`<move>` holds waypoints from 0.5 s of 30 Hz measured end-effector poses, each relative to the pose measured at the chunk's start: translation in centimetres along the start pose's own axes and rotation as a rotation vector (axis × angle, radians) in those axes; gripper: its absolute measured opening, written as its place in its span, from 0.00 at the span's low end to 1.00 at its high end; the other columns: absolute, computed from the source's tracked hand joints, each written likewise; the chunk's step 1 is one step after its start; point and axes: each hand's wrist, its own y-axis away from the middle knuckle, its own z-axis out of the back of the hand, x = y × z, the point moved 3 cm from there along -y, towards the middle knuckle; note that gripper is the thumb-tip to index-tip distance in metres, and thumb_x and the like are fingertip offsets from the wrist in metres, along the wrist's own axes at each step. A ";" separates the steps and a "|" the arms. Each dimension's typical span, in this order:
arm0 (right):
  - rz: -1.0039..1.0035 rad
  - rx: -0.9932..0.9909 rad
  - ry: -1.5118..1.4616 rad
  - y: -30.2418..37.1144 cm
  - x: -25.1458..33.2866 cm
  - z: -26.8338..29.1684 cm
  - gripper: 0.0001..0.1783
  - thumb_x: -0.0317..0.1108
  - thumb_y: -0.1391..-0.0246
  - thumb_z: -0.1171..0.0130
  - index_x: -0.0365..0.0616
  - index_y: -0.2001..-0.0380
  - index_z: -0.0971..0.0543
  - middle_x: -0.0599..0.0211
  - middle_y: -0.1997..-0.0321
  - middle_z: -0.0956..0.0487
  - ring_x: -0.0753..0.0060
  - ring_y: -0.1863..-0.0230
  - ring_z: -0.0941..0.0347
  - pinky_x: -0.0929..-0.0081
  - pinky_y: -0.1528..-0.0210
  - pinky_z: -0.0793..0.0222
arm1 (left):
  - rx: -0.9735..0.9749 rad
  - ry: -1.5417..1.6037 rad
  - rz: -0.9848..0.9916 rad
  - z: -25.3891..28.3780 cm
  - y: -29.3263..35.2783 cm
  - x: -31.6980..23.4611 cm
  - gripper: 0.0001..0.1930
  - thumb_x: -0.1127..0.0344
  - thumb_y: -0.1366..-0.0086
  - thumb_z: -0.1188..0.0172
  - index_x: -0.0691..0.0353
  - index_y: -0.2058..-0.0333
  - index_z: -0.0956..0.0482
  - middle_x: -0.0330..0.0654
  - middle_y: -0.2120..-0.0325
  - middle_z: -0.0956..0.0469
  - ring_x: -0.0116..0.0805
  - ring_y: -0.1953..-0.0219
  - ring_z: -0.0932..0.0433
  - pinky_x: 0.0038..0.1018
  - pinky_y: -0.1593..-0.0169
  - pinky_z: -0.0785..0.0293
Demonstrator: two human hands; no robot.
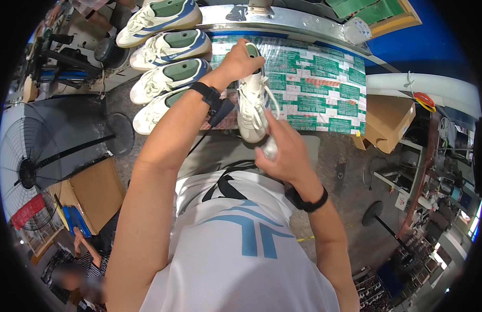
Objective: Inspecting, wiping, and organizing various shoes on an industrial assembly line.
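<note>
A cream sneaker (251,112) with white laces and a green insole stands with its toe toward me on the table's near edge. My left hand (239,62) grips it by the heel collar, fingers closed. Close beside the toe, my right hand (287,151) is curled around a whitish crumpled wad (270,148); its material is not clear. The right index finger reaches along the shoe's side by a loose lace. Left of these, several matching sneakers with blue trim (170,49) stand in a row, the nearest partly hidden by my left forearm.
Green-and-white printed tape covers the tabletop (324,93), with a metal rail (282,20) behind it. Open cardboard boxes stand at right (392,122) and lower left (98,195). A large fan (27,171) is at left. Another person's hands (79,236) show at lower left.
</note>
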 end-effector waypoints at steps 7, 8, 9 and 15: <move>0.078 0.042 0.183 -2.9 -2.4 -3.4 0.51 0.44 0.55 0.24 0.35 0.28 0.29 0.51 0.57 0.21 0.45 0.59 0.21 0.51 0.55 0.23 | 0.032 0.082 0.058 0.3 0.4 -0.4 0.51 0.47 0.41 0.28 0.79 0.30 0.37 0.73 0.40 0.22 0.63 0.38 0.18 0.42 0.34 0.23; 0.072 0.034 0.193 -2.8 -2.5 -3.0 0.51 0.44 0.55 0.24 0.35 0.28 0.29 0.51 0.57 0.21 0.45 0.59 0.21 0.51 0.55 0.23 | 0.022 0.077 0.054 0.3 0.4 -0.5 0.50 0.47 0.41 0.28 0.79 0.30 0.36 0.73 0.40 0.22 0.64 0.37 0.19 0.43 0.34 0.23; 0.028 0.039 0.138 -2.7 -2.4 -2.9 0.50 0.44 0.54 0.24 0.34 0.29 0.28 0.51 0.58 0.21 0.44 0.59 0.21 0.50 0.55 0.23 | 0.009 0.064 0.066 0.2 0.4 -0.7 0.50 0.47 0.42 0.28 0.78 0.30 0.36 0.73 0.39 0.23 0.64 0.37 0.19 0.43 0.34 0.23; -0.155 0.268 -0.286 -4.2 1.2 -7.5 0.41 0.45 0.51 0.25 0.31 0.37 0.22 0.48 0.60 0.19 0.44 0.56 0.18 0.51 0.52 0.21 | -0.013 -0.071 0.103 0.6 0.8 -1.4 0.47 0.47 0.39 0.32 0.76 0.30 0.36 0.73 0.38 0.23 0.66 0.36 0.20 0.45 0.33 0.23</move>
